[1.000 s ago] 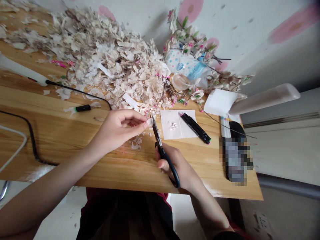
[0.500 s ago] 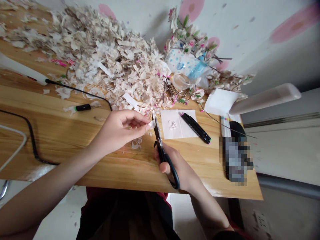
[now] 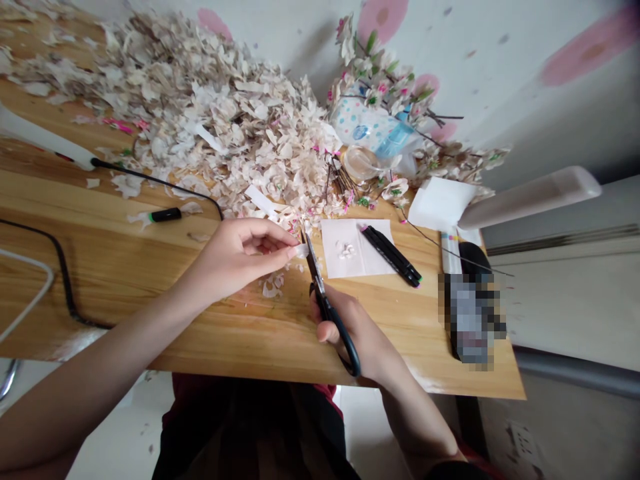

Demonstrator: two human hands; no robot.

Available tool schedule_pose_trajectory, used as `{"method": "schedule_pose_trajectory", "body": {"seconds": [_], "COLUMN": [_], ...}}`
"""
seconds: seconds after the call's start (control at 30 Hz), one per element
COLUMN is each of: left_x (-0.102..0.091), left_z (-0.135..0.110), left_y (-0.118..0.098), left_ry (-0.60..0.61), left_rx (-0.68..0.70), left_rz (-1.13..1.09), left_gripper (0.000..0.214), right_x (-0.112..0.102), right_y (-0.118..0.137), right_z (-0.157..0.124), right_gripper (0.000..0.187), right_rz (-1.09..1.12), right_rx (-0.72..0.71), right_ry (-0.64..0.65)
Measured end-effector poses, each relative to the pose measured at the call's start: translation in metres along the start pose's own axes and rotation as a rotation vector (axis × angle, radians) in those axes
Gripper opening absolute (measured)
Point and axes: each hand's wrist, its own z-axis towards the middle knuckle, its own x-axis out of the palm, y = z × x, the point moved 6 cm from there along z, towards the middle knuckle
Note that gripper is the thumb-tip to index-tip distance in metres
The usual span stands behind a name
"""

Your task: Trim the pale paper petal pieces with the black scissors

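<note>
My left hand pinches a small white paper piece between thumb and fingertips, just above the wooden table. My right hand grips black-handled scissors; their blades point away from me and touch the paper piece. Small white cuttings lie on the wood under my left hand. To the right of the blades lies a white sheet with a few tiny petals on it.
A big heap of pale paper petals covers the far table. Paper flower sprigs, a printed bag and a tape roll sit behind. Black pens, a white pad, a lamp head, a black cable.
The scissors shifted slightly against the paper piece, blades working at its edge. Both hands stay in nearly the same place.
</note>
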Motion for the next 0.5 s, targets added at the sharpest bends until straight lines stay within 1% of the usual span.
{"method": "schedule_pose_trajectory", "body": {"seconds": [0.27, 0.5], "left_x": [-0.0029, -0.0030], "left_z": [0.0013, 0.0020], "left_y": [0.0007, -0.0005], "left_ry": [0.002, 0.027], "left_rx": [0.033, 0.071], "left_rz": [0.022, 0.063], "left_gripper": [0.009, 0.012], "right_x": [-0.0011, -0.0012], "right_y": [0.0013, 0.0013], "right_z": [0.0013, 0.0014], "right_gripper": [0.065, 0.065], "right_rz": [0.008, 0.006], "right_rx": [0.010, 0.040], "right_ry": [-0.001, -0.008]}}
